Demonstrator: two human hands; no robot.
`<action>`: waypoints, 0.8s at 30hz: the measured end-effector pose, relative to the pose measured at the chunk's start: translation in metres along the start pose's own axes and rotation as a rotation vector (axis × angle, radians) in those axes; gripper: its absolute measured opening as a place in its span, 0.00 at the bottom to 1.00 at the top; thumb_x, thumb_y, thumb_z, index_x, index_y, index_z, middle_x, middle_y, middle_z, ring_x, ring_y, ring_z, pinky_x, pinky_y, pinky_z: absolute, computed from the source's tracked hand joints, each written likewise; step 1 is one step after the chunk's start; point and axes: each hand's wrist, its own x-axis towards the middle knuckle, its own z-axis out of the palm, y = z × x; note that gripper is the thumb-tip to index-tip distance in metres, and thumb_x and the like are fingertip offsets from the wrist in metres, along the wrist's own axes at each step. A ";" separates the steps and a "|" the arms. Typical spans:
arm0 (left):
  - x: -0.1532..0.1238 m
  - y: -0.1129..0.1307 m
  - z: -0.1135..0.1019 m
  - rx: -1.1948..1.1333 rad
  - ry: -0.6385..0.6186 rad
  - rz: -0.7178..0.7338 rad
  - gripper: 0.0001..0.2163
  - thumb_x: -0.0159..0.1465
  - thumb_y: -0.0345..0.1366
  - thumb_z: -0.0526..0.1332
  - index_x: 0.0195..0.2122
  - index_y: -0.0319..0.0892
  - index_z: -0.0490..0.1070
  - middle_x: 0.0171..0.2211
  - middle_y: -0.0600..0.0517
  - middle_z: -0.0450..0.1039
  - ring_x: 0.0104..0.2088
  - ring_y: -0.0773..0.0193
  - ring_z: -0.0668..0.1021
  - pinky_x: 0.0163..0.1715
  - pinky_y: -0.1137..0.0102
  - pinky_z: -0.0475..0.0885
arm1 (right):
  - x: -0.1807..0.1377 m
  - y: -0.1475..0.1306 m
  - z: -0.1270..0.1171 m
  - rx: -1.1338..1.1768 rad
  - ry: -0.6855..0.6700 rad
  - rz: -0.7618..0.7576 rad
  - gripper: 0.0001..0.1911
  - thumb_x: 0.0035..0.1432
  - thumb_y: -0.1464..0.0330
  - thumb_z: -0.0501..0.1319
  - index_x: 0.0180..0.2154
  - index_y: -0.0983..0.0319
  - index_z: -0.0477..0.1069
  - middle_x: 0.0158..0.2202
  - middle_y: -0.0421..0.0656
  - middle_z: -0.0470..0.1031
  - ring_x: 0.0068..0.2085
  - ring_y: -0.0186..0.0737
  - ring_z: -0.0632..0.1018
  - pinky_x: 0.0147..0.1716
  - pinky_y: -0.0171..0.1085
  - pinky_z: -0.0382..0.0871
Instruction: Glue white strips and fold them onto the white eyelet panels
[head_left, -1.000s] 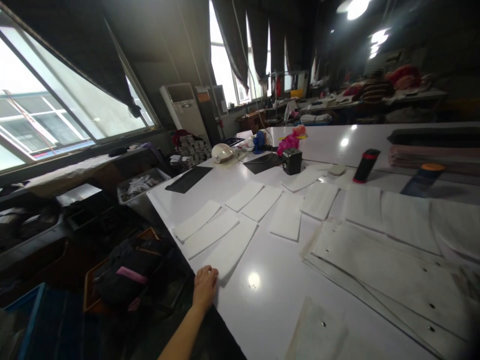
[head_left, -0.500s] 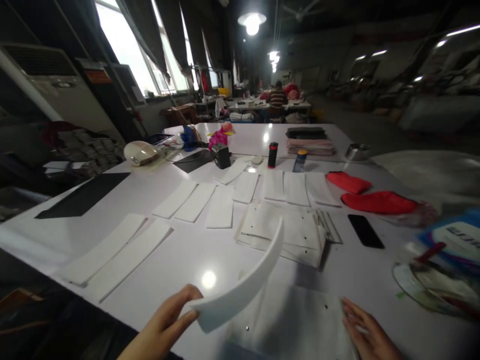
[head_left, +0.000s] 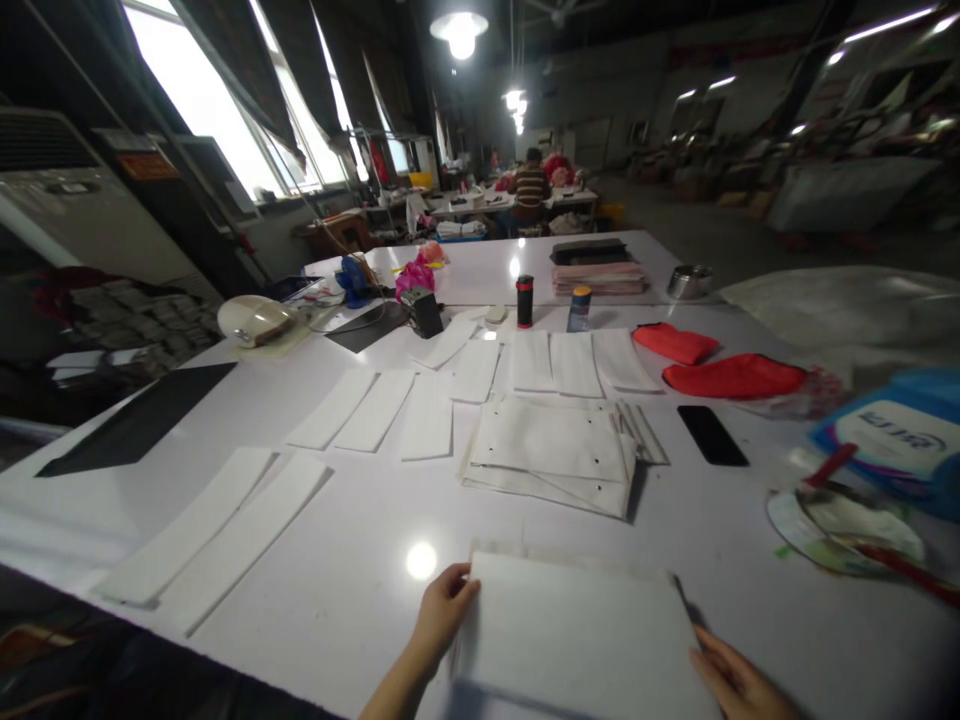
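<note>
Both hands are flat on a white fabric panel (head_left: 577,635) lying at the near edge of the white table (head_left: 360,540); left hand (head_left: 442,612) rests on its left edge, fingers together and curled over it; right hand (head_left: 739,680) touches the right edge, fingers loosely spread; stack of punched white pieces (head_left: 551,455) sits just beyond, black phone (head_left: 712,435) off to the right.

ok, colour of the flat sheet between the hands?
White, plain; the flat sheet shows best in the head view.
</note>
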 end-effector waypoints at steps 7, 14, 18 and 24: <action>0.010 -0.010 0.012 0.223 0.115 0.095 0.18 0.57 0.43 0.57 0.45 0.39 0.63 0.29 0.52 0.70 0.31 0.61 0.73 0.35 0.68 0.65 | 0.008 -0.004 0.016 -0.036 0.059 -0.021 0.39 0.41 0.42 0.58 0.51 0.58 0.63 0.31 0.42 0.74 0.35 0.52 0.76 0.37 0.45 0.69; 0.016 -0.020 0.019 0.289 0.135 0.078 0.17 0.58 0.48 0.55 0.42 0.41 0.62 0.29 0.51 0.72 0.31 0.59 0.74 0.34 0.67 0.65 | 0.004 -0.016 0.021 -0.115 0.073 -0.079 0.36 0.46 0.45 0.52 0.49 0.61 0.65 0.31 0.42 0.73 0.34 0.48 0.75 0.35 0.43 0.68; 0.018 -0.021 0.020 0.300 0.124 0.056 0.20 0.56 0.52 0.55 0.42 0.42 0.62 0.31 0.50 0.73 0.32 0.58 0.75 0.35 0.66 0.66 | 0.006 -0.012 0.022 -0.120 0.085 -0.108 0.35 0.48 0.46 0.51 0.49 0.62 0.66 0.29 0.42 0.72 0.32 0.46 0.74 0.34 0.42 0.67; 0.018 -0.019 0.024 0.295 0.145 0.035 0.22 0.53 0.54 0.56 0.41 0.43 0.63 0.29 0.51 0.73 0.30 0.59 0.74 0.33 0.67 0.65 | 0.012 0.000 0.022 -0.113 0.065 -0.086 0.36 0.47 0.45 0.51 0.50 0.64 0.66 0.31 0.42 0.73 0.33 0.46 0.75 0.35 0.42 0.67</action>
